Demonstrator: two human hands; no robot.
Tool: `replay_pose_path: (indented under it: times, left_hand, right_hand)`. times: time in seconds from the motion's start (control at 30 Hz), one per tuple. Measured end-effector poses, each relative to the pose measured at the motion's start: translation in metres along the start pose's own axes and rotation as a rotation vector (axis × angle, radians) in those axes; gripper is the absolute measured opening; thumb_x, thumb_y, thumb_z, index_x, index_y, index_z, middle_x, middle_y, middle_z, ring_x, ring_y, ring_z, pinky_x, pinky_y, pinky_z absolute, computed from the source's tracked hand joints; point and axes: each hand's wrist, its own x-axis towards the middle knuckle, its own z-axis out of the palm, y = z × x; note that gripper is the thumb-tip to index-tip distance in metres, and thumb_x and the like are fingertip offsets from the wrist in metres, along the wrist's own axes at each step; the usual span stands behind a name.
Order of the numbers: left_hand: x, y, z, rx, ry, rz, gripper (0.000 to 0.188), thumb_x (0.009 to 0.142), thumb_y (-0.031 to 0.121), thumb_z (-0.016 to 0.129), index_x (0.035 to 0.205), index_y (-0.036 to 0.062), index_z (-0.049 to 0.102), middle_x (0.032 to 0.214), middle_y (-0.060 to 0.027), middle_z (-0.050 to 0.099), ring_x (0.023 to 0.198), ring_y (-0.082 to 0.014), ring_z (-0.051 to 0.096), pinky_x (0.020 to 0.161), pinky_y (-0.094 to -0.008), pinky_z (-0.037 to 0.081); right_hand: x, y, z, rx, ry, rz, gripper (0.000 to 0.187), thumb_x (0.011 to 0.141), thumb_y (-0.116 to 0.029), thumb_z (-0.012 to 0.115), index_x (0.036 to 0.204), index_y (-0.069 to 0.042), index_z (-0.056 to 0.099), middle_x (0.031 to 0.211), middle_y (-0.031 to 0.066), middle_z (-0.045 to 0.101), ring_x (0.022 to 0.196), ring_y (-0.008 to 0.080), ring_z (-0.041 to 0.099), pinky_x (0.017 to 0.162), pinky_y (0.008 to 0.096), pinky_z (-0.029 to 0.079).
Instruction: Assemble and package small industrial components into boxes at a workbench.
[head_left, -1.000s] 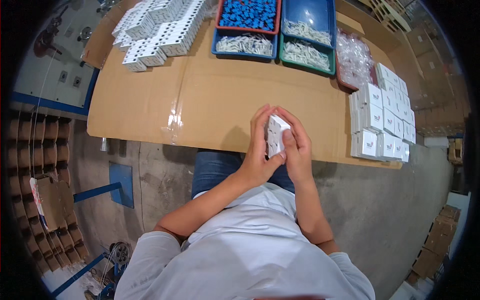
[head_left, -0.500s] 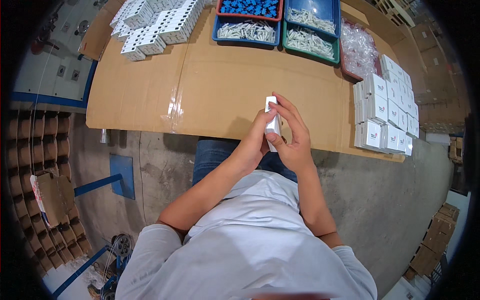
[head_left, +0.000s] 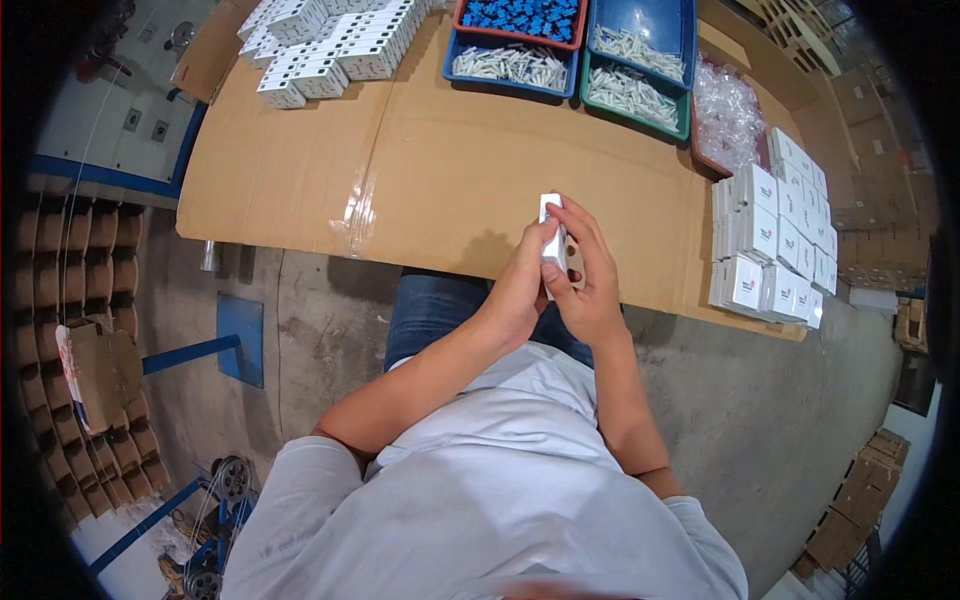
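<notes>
A small, narrow white box (head_left: 551, 208) stands on end between my two hands, over the near edge of the cardboard-covered table. My left hand (head_left: 520, 285) grips it from the left, fingers up along its side. On the other side, my right hand (head_left: 592, 285) holds it with the thumb across the face toward me and the fingers bent round the top. Part of the box is hidden behind the fingers and palms.
Stacked white boxes (head_left: 335, 60) fill the table's far left; more white boxes (head_left: 765, 235) are piled at its right. Along the back stand a red tray of blue pieces (head_left: 520, 18), trays of white slim pieces (head_left: 508, 68) and a tray of clear plastic wrappers (head_left: 722, 110).
The head view has shifted slightly, so the table and stacks sit a little differently. Both hands keep their hold on the white box, with the left fingers drawn slightly closer round it.
</notes>
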Motion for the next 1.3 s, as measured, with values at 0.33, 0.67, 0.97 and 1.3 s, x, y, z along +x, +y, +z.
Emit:
replay_pose_path:
  times: [0.33, 0.67, 0.97, 1.3]
  left_hand:
    - [0.001, -0.003, 0.002, -0.007, -0.016, 0.004, 0.047, 0.102, 0.053, 0.048, 0.125, 0.0134, 0.057, 0.113, -0.0011, 0.062, 0.106, -0.0137, 0.062, 0.09, -0.0319, 0.049]
    - [0.002, -0.013, 0.008, 0.093, 0.006, 0.123, 0.045, 0.101, 0.05, 0.049, 0.125, 0.013, 0.055, 0.108, -0.0003, 0.06, 0.101, -0.012, 0.06, 0.086, -0.03, 0.048]
    - [0.003, -0.012, 0.011, 0.08, 0.017, 0.137, 0.046, 0.102, 0.051, 0.048, 0.127, 0.0124, 0.054, 0.109, -0.001, 0.059, 0.102, -0.0122, 0.059, 0.086, -0.0301, 0.048]
    - [0.008, -0.017, 0.007, 0.064, 0.046, 0.157, 0.045, 0.102, 0.051, 0.048, 0.125, 0.0126, 0.055, 0.11, -0.0008, 0.059, 0.102, -0.012, 0.059, 0.086, -0.0303, 0.047]
  right_hand:
    - [-0.003, 0.01, 0.002, -0.166, 0.041, -0.099, 0.051, 0.102, -0.033, 0.056, 0.141, 0.0, 0.053, 0.145, 0.0249, 0.049, 0.13, 0.0418, 0.052, 0.107, 0.0443, 0.044]
    - [-0.005, 0.014, 0.001, -0.212, 0.099, -0.218, 0.05, 0.105, -0.035, 0.048, 0.135, 0.004, 0.056, 0.14, 0.029, 0.053, 0.122, 0.0445, 0.056, 0.104, 0.046, 0.045]
    - [-0.004, 0.018, 0.003, -0.196, 0.105, -0.209, 0.05, 0.106, -0.036, 0.046, 0.134, 0.004, 0.057, 0.139, 0.0294, 0.054, 0.121, 0.0447, 0.057, 0.102, 0.0463, 0.046]
    - [-0.005, 0.022, 0.005, -0.169, 0.094, -0.179, 0.051, 0.106, -0.038, 0.046, 0.134, 0.003, 0.057, 0.137, 0.0296, 0.055, 0.122, 0.0454, 0.056, 0.104, 0.0466, 0.045]
